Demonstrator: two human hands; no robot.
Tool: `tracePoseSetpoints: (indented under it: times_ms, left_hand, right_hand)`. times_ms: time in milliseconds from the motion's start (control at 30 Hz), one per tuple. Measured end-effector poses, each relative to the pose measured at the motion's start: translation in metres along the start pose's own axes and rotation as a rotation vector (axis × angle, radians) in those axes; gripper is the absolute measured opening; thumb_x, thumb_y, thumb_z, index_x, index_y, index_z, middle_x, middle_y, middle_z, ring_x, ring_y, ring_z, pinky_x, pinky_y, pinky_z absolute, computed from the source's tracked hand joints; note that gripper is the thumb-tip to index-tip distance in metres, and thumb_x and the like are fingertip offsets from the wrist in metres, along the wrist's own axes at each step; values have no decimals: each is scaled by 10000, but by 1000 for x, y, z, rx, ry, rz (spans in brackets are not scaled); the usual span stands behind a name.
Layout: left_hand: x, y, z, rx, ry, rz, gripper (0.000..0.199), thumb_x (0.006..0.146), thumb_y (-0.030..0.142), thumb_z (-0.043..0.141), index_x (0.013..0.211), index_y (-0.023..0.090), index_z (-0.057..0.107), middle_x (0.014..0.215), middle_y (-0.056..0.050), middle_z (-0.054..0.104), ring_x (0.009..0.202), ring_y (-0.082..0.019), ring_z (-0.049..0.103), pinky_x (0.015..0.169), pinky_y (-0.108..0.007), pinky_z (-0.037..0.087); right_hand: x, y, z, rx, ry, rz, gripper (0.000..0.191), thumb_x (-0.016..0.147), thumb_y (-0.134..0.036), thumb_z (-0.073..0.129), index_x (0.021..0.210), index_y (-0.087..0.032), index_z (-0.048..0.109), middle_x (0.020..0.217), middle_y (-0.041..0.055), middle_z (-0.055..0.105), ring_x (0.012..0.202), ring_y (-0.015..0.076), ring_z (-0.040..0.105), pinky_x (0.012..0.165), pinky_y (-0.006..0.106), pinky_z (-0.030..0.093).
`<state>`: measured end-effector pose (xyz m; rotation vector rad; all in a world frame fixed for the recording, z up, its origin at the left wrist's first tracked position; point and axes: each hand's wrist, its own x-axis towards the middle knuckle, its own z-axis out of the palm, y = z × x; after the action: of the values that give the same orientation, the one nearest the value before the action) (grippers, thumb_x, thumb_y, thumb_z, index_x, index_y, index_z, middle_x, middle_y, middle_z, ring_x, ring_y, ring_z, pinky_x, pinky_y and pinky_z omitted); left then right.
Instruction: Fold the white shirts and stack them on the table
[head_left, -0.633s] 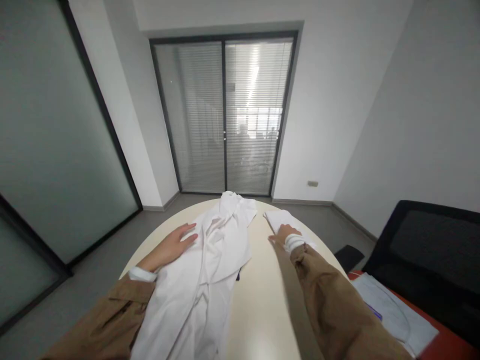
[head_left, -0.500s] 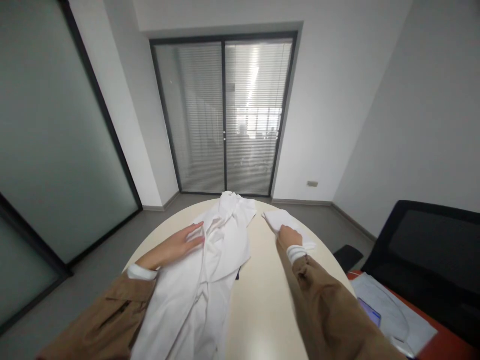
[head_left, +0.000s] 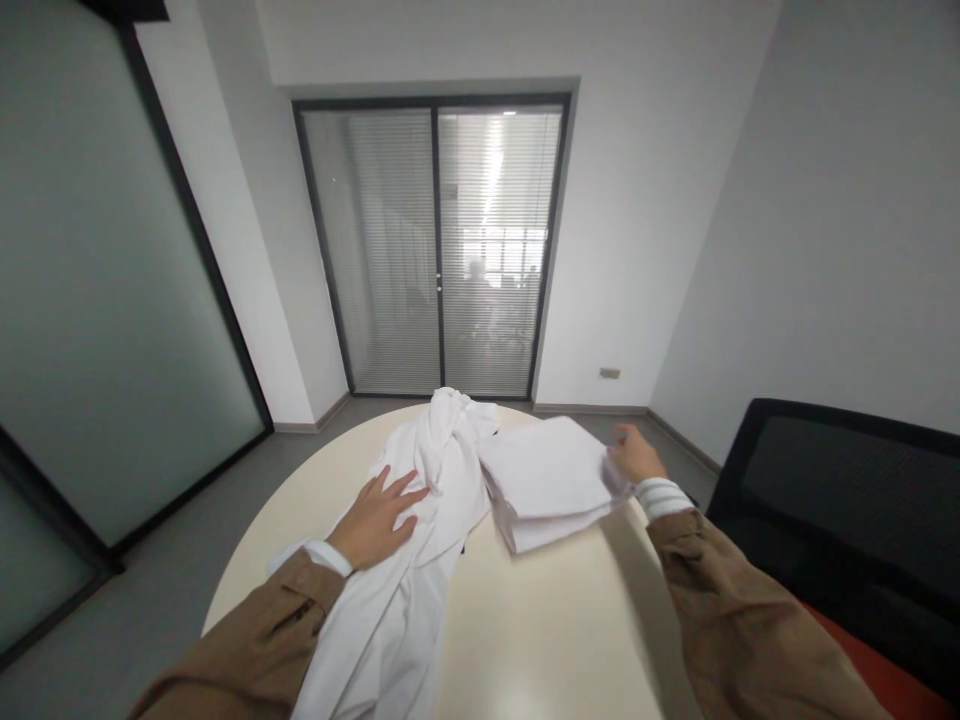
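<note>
My left hand (head_left: 375,518) lies flat with spread fingers on a crumpled white shirt (head_left: 431,470), which stretches along the left of the round cream table (head_left: 540,640). My right hand (head_left: 636,455) pinches the right edge of a folded white cloth (head_left: 544,480). That cloth is a thick, layered bundle lying partly against the shirt, and its underside is hidden. Brown sleeves with white cuffs cover both my forearms.
A black mesh chair back (head_left: 825,500) stands to the right of the table, above a red surface (head_left: 877,640). Behind the table is a glass door with blinds (head_left: 431,250), and a frosted glass wall (head_left: 97,300) runs along the left.
My right hand has moved right and now grips the folded cloth's edge. The cloth looks larger and spread nearer the shirt. My left hand has shifted slightly on the shirt, and the view has tilted up.
</note>
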<state>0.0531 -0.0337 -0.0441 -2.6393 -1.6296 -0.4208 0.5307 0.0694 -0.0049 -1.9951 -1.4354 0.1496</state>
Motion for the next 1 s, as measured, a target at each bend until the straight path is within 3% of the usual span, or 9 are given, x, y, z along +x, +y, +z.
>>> tracePoseSetpoints:
  times_ms: [133,267,367,467,567,633,733,867,1000]
  left_hand:
    - [-3,0,7,9,31,-1,499,912,383,512,1411,384,499,1559,-1,373,1470,-383,193,1139,-630,261]
    - [-5,-1,11,32,38,1,525,907,382,531,1428,400,468,1564,5,363,1466,-390,200,1133,-630,273]
    - [-6,-2,12,33,36,-4,531,909,371,534,1433,413,456,1564,17,362,1467,-383,199,1131,-626,282]
    - [-6,-3,13,25,49,-1,528,913,364,526,1434,413,453,1562,19,366,1467,-381,199,1126,-628,290]
    - [-7,-4,15,20,62,6,527,917,367,517,1438,409,449,1565,22,361,1468,-387,190,1128,-631,284]
    - [-7,-4,16,16,65,6,525,921,377,511,1440,410,446,1567,28,356,1469,-391,183,1131,-632,280]
    - [-7,-5,18,8,79,10,523,921,386,508,1439,408,449,1566,25,359,1469,-391,183,1132,-632,278]
    - [-8,-8,20,8,114,36,522,915,385,516,1435,391,463,1559,10,372,1467,-373,203,1140,-607,285]
    - [-10,-8,19,17,108,32,520,920,377,512,1437,392,459,1565,9,360,1466,-373,206,1134,-609,295]
  right_hand:
    - [-56,-23,28,-36,-278,-267,309,858,-319,592,1118,-173,671,1113,119,688,1014,232,639,906,323,457]
    - [-124,-69,62,-105,-410,-435,491,788,-514,662,1170,-210,610,1130,116,647,1027,261,610,859,340,443]
    - [-146,-87,80,-250,-447,-402,449,794,-299,649,1227,-225,555,1107,113,653,993,262,622,794,323,429]
    - [-129,-82,76,-74,-418,-367,366,838,-141,486,1182,-236,567,980,57,681,896,198,639,792,285,421]
    - [-92,-63,53,162,-267,-330,335,860,-173,410,1143,-231,579,995,41,664,877,178,631,797,267,442]
    - [-73,-47,36,97,-182,-290,348,856,-157,390,1116,-222,613,1039,65,656,952,195,626,841,281,438]
    - [-65,-27,27,-131,-175,-200,343,867,-274,500,1178,-188,614,1188,144,609,1042,248,614,896,328,429]
    - [-78,-20,45,-292,-284,-163,740,778,-546,644,1407,-223,428,1308,181,563,1123,327,598,896,416,442]
    - [-82,-31,55,-353,-295,-45,750,828,-531,583,1456,-182,368,1186,218,648,1104,366,624,910,495,425]
